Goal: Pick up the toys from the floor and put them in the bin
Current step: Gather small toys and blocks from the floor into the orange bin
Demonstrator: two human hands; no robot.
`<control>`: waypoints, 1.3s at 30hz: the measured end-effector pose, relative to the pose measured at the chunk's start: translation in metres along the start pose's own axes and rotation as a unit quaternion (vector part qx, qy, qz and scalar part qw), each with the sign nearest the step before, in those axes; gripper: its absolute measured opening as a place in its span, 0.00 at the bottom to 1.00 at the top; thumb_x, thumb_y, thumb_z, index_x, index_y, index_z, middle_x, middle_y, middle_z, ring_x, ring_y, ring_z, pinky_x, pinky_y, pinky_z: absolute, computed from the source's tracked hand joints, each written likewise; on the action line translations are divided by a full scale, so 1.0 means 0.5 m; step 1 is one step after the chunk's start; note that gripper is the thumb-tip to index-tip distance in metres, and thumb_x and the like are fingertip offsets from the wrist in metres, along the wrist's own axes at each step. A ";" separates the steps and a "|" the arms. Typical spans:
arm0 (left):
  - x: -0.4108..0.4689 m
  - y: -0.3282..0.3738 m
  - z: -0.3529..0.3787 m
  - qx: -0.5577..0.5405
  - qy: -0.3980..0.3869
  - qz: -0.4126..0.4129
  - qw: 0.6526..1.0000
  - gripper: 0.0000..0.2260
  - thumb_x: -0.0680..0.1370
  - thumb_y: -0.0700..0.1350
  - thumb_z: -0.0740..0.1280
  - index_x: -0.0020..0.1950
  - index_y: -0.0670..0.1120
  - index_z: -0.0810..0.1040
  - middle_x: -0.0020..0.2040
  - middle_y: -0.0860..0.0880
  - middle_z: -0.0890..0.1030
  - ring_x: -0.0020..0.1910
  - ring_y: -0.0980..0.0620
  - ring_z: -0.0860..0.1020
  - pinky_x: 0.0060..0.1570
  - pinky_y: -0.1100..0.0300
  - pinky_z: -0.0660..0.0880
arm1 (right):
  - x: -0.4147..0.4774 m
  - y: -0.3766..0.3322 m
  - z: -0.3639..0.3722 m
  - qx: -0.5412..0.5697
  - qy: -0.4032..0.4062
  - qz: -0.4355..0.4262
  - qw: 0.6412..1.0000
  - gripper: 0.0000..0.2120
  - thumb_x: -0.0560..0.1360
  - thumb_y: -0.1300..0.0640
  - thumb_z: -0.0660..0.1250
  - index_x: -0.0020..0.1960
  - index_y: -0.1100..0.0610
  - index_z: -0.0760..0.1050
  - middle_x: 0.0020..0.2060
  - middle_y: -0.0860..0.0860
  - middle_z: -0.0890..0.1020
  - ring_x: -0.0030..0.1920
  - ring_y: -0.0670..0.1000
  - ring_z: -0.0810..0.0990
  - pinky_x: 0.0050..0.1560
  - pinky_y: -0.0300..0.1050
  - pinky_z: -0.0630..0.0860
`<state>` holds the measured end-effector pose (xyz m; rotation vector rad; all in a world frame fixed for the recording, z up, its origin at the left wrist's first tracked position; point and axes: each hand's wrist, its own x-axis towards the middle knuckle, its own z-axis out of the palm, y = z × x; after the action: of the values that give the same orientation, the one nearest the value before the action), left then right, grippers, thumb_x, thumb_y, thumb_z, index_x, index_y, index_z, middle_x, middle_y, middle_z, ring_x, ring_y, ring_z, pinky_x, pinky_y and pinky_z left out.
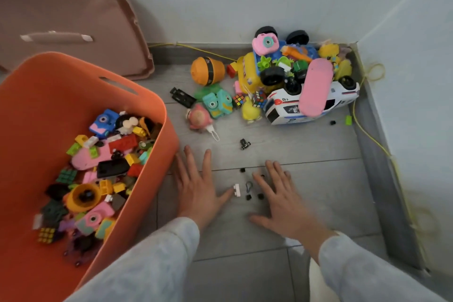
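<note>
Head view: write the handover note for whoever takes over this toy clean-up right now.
Left hand: open, spread over the grey tiled floor, holding nothing; thumb next to a small white brick.
Right hand: open, empty, beside small black bits.
Done: the orange plastic bin already holds many toys.
Left: those small pieces, plus the corner pile around the white toy police car.

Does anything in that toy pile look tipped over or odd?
Yes. The white police car in the corner pile lies overturned: its 110 marking reads upside down, with a pink oval toy lying across it.
</note>
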<state>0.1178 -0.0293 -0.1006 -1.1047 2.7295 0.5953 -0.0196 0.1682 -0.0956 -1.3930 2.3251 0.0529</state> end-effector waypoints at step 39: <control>0.171 0.022 -0.026 0.107 0.092 0.091 0.986 0.27 0.72 0.66 0.66 0.67 0.57 0.66 0.60 0.46 0.73 0.57 0.39 0.70 0.40 0.48 0.72 | 0.214 0.007 -0.010 -0.114 0.240 -0.075 0.961 0.15 0.80 0.44 0.61 0.45 0.56 0.76 0.40 0.55 0.78 0.38 0.58 0.77 0.25 0.45 0.68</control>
<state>0.0485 -0.0820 -0.1084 -0.9066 2.9885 0.2197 -0.0677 0.0795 -0.1320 -1.8660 2.6544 -0.0734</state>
